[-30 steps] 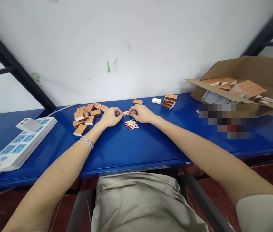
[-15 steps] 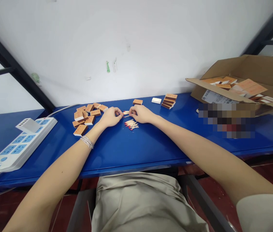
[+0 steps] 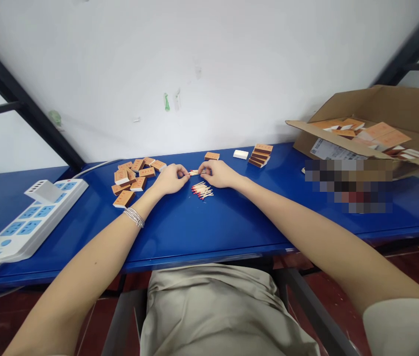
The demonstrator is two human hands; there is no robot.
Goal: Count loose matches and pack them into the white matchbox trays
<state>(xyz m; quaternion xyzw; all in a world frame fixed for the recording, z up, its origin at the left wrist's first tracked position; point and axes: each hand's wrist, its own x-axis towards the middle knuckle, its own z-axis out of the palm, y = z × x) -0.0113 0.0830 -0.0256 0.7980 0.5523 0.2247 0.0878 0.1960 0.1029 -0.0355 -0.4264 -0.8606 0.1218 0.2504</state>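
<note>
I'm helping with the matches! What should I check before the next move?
1. The left hand and right hand pinch the small bunch of matches: ok.
2. The loose matches lie together on the blue table: ok.
3. No flame on any match: ok.
4. The power strip sits well away from the matches: ok.
5. Number of matches in the bunch: cannot tell.
6. Whether the matchboxes are open: cannot tell.

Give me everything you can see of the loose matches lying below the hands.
The loose wooden matches lie flat in a small, untidy bunch on the blue table top. They are thin, pale sticks with red heads, partly crossing one another, with most heads toward the lower right. The left hand and right hand are just above them, and neither appears to touch them.
</note>
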